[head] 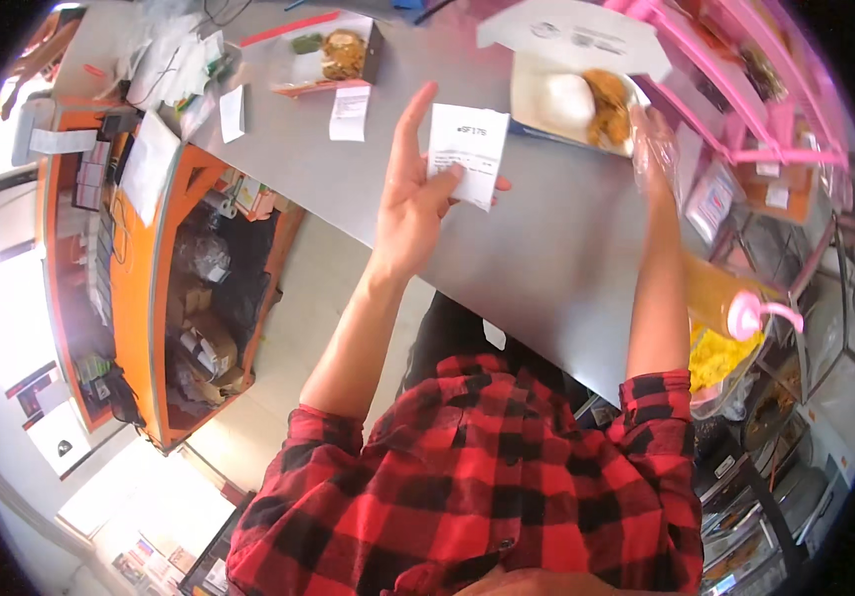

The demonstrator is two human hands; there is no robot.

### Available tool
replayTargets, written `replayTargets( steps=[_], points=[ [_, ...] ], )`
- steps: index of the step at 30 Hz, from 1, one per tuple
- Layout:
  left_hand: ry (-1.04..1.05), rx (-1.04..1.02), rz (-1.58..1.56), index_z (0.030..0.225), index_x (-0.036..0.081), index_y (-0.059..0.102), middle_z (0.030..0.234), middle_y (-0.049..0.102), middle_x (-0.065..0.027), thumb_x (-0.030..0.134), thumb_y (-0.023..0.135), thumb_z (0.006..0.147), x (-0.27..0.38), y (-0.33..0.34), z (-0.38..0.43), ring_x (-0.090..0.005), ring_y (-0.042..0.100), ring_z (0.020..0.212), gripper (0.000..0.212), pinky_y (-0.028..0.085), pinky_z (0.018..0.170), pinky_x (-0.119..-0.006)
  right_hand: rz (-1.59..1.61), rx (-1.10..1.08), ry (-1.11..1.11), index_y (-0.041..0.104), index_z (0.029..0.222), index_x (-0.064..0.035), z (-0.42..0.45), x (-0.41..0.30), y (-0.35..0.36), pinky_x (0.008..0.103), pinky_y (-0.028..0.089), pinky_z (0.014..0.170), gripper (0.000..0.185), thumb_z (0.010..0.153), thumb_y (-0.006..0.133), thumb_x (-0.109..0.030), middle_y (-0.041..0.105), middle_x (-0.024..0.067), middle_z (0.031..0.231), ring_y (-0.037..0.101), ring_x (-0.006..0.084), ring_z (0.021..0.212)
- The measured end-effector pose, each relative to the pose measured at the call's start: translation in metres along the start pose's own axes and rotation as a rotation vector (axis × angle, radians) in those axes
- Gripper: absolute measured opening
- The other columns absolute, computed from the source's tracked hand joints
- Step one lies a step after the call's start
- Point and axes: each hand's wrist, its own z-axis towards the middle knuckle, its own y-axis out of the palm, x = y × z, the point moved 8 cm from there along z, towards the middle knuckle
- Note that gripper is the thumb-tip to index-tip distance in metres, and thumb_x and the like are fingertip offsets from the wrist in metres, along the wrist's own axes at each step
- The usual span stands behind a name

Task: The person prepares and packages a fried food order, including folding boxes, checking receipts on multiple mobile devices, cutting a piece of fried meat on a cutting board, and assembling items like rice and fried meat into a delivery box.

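My left hand (412,216) pinches a printed paper slip (479,179) between thumb and fingers, its index finger pointing up beside it. A clear plastic glove covers my right hand (653,153), which grips the right edge of a paper meal box (546,132). The box's lid (569,33) is folded back. Inside lie a mound of white rice (567,100) and a piece of fried, breaded food (606,108). My right fingertips are partly hidden at the box's side.
Farther left on the metal counter (531,231) lies a second opened food box (293,63), with another slip (349,115) at its front. A pink rack (785,155) stands right, near a squeeze bottle (710,294) and a container of yellow food (721,357). An orange cabinet (140,298) stands left.
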Motion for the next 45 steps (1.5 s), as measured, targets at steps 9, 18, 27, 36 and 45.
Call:
replayTargets(
  steps=[9,18,27,36,45],
  points=[
    [0.009,-0.184,0.014,0.154,0.0,0.035,0.157,0.038,-0.0154,-0.012,0.042,0.086,0.001,-0.062,0.062,-0.0331,0.05,0.135,0.069,0.04,0.112,-0.041,-0.167,-0.189,0.018,0.064,0.1,-0.0006,0.0,-0.008,0.031,0.0383,0.044,0.074,0.04,0.098,0.055,-0.04,0.057,0.0125,0.08,0.053,0.0208,0.076],
    [0.367,0.015,1.448,0.132,0.013,0.063,0.131,0.055,-0.0166,0.015,0.067,0.088,-0.078,-0.123,0.126,-0.0355,0.047,0.118,0.044,0.031,0.099,-0.052,0.071,-0.109,0.223,0.064,0.101,0.0028,-0.041,-0.016,0.037,0.0354,0.047,0.078,0.026,0.099,0.057,-0.022,0.062,0.0106,0.082,0.053,0.0158,0.079],
    [0.579,0.236,1.038,0.126,-0.001,0.059,0.122,0.057,-0.0181,-0.001,0.07,0.077,-0.031,-0.124,0.112,-0.0307,0.056,0.1,0.05,0.047,0.086,-0.04,0.039,-0.156,0.247,0.065,0.105,0.0015,-0.068,-0.082,0.06,0.0379,0.048,0.078,0.034,0.099,0.055,-0.031,0.065,0.0182,0.085,0.06,0.0234,0.078],
    [0.448,-0.481,1.336,0.132,0.011,0.051,0.131,0.054,-0.0157,0.016,0.073,0.074,-0.07,-0.033,0.185,-0.0379,0.053,0.124,0.062,0.044,0.107,-0.048,0.095,-0.321,0.299,0.07,0.114,-0.0022,-0.019,-0.058,0.072,0.0373,0.052,0.081,0.047,0.095,0.061,-0.044,0.072,0.0146,0.099,0.069,0.0249,0.091],
    [0.619,-0.277,1.515,0.123,0.007,0.058,0.118,0.059,-0.013,0.011,0.067,0.068,-0.056,-0.056,0.178,-0.0327,0.056,0.117,0.055,0.036,0.114,-0.053,0.168,-0.428,0.074,0.069,0.093,-0.0051,-0.043,-0.101,0.082,0.0304,0.049,0.064,0.029,0.092,0.064,-0.034,0.064,0.0042,0.082,0.06,0.0124,0.07]
  ],
)
